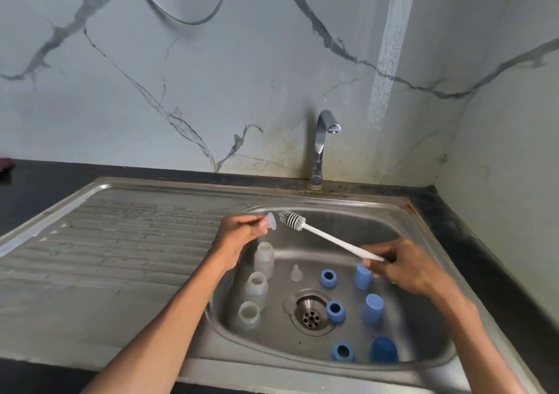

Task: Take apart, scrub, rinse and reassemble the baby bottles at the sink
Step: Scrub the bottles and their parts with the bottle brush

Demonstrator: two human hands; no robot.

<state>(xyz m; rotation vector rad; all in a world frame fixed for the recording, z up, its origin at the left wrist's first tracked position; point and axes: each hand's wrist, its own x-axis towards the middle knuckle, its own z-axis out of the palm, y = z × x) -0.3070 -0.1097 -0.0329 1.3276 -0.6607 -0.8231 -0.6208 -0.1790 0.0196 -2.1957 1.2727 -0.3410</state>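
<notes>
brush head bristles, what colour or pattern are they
Black and white bands on the brush head, seen in the head view.

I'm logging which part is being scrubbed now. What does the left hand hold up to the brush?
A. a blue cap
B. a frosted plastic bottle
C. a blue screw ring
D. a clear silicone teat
D: the left hand pinches a clear silicone teat beside the white bottle brush held by the right hand.

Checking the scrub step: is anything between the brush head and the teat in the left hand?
Nothing visible. The brush, held by the right hand, has its bristles just right of the teat pinched by the left hand, with only open air between them above the sink.
</notes>
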